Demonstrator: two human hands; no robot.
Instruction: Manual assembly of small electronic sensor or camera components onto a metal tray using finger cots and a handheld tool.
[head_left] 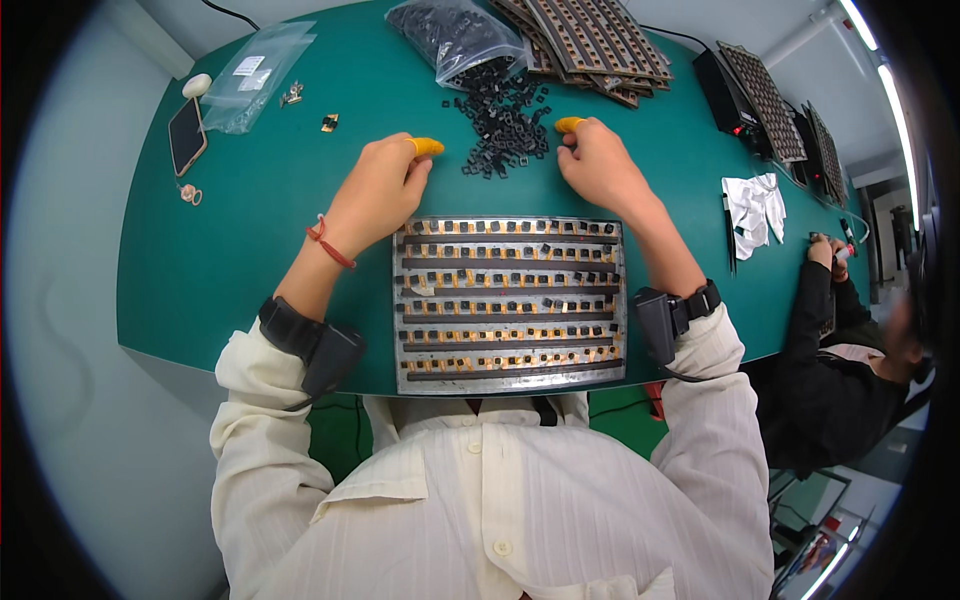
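A pile of small black square plastic parts spills from a clear plastic bag. My left hand is at the pile's left side, a yellow finger cot on its index finger. Its thumb and index finger are apart, with nothing visible between them. On the pile's right side, my right hand also wears a yellow finger cot; its thumb and index finger are apart and seem to hold nothing. Between my forearms lies a metal tray with rows of black square parts and copper-coloured pieces.
More trays are stacked at the back. A phone, empty clear bags and a small copper-and-black piece lie left on the green table. To the right are a white cloth, tweezers and a co-worker.
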